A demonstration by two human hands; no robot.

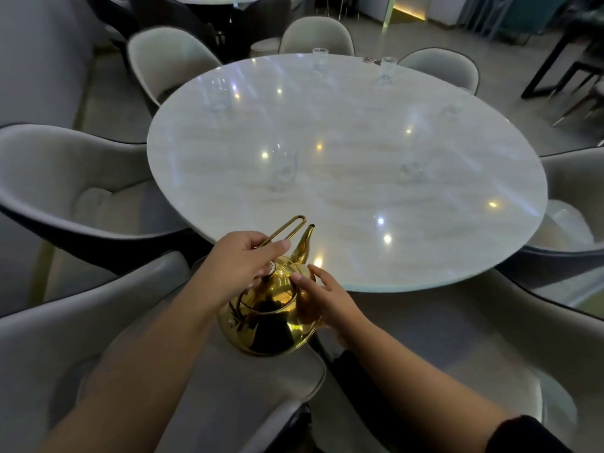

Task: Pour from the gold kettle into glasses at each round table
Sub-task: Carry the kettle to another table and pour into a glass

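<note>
The gold kettle (271,318) hangs in the air just off the near edge of the round marble table (346,204), spout pointing toward the table. My left hand (242,263) is shut on its wire handle from above. My right hand (327,299) lies flat against the kettle's right side, fingers spread. Several clear glasses stand on the table: one near the front left (282,168), one front right (410,170), one at the left (219,94), two at the far edge (319,58) (387,68), and a blurred one at the right (456,103).
Grey padded chairs ring the table: left (65,191), near left (81,338), near right (490,338), right (575,207), and far side (313,35). Another dark table with chairs (209,14) stands behind. Dark furniture legs (555,63) are at the far right.
</note>
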